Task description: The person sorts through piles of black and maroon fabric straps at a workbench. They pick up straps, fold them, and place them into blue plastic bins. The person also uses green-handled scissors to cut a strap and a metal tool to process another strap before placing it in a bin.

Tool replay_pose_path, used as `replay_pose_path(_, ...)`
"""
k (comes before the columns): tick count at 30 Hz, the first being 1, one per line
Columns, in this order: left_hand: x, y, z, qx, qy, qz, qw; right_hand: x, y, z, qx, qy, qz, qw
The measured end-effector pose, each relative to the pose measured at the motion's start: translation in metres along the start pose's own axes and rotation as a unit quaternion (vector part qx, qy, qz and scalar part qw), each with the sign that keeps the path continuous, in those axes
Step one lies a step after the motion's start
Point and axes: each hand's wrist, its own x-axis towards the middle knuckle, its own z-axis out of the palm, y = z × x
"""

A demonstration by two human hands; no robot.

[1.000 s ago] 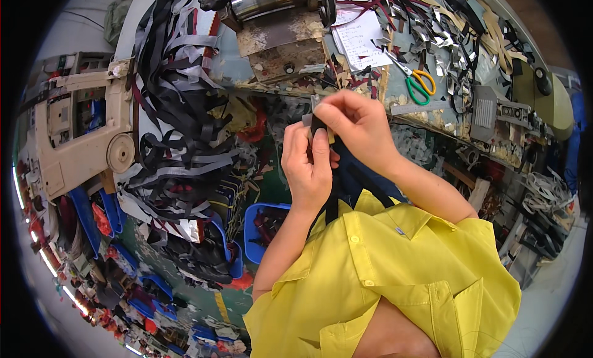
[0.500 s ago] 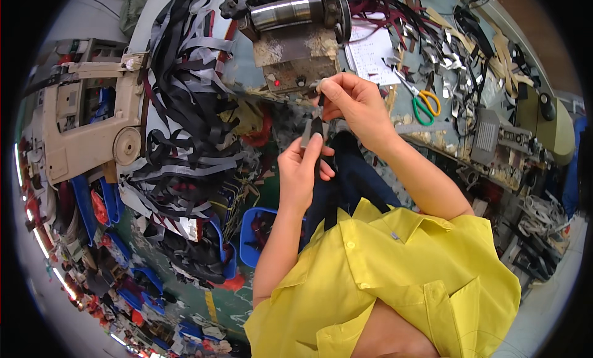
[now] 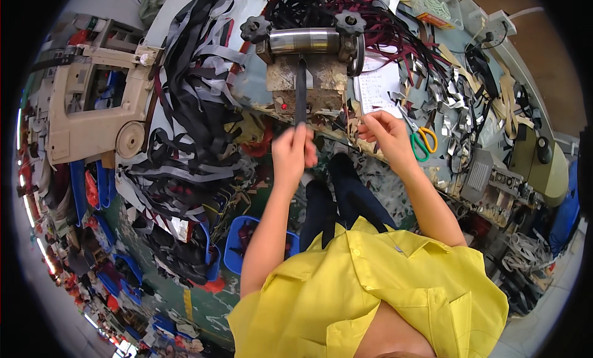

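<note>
Hands now apart: left hand [image 3: 294, 153] fingers gripping dark strap [image 3: 301, 89] under roller machine [image 3: 307, 55], right hand [image 3: 384, 131] fingers loosely curled, near scissors [image 3: 422, 141].

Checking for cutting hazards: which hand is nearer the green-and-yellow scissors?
Right. The right hand is just left of the scissors on the bench; the left hand, pinching the dark strap, is farther left.

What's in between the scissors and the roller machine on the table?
In the head view, a white sheet of paper lies between the scissors and the roller machine, with dark strips and scraps scattered around it on the table.
</note>
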Motion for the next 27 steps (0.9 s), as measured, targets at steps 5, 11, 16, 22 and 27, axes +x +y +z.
replay_pose_path(5, -0.136, -0.054, -0.049, 0.018, -0.004, -0.124, 0.992, 0.011, 0.003, -0.011, -0.061, -0.014, 0.026, 0.998)
replay_pose_path(11, -0.266, -0.104, -0.08, 0.036, 0.033, -0.223, 0.974, 0.031, 0.005, -0.026, -0.172, -0.054, -0.014, 0.984)
replay_pose_path(16, -0.329, -0.117, -0.092, 0.074, 0.015, -0.253, 0.964, 0.049, -0.014, -0.035, -0.245, -0.09, -0.02, 0.965)
replay_pose_path(22, -0.378, -0.149, -0.092, 0.033, 0.008, -0.285, 0.958, 0.07, -0.039, -0.055, -0.25, -0.072, -0.052, 0.964)
replay_pose_path(27, -0.401, -0.16, -0.092, 0.047, 0.03, -0.311, 0.949, 0.095, -0.042, -0.093, -0.24, -0.07, -0.049, 0.967)
